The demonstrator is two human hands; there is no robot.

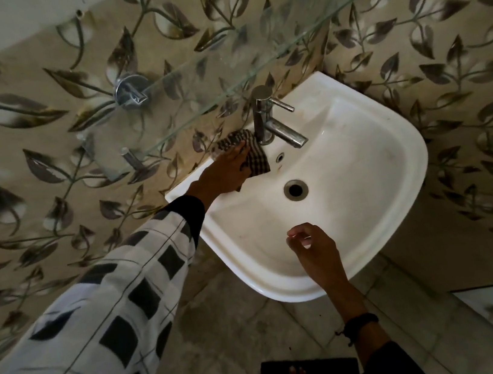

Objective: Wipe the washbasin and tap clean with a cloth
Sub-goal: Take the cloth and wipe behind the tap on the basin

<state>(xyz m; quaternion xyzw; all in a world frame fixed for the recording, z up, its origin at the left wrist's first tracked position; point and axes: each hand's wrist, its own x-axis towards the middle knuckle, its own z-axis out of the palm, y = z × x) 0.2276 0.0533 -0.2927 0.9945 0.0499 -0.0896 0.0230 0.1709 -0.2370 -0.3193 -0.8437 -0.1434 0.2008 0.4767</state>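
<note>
Pressing the cloth (247, 155) flat, the left hand (224, 171) has its palm down and fingers spread on top of it, pinning it to the back ledge of the basin (375, 187), just left of the tap (271, 123). Cloth is checked, dark and light, bunched; one corner hangs over the inner edge toward the overflow hole (279, 157). It lies just beside the tap base; cannot tell if it touches. Left sleeve (121, 299) is white with black squares.

Right hand (310, 247) hovers over the front rim, empty, fingers loosely curled and partly apart, holding nothing. A dark band (360, 321) sits on that wrist.

Progress, judged: early to mid. Wipe is on the back-left ledge only. Bowl shows faint smudges and dull streaks near the drain (295, 189) and on the right wall, so it looks not yet wiped. Tap spout and lever look untouched, some spotting on the spout. Left to do: tap, bowl, front and right rim.

Contents: bowl holds no water and no objects, drain open, no plug seen. Glass shelf (223, 72) above the tap carries nothing visible. Patterned leaf tiles behind; a dark mat (309, 371) on the floor below, with toes at its near edge.
</note>
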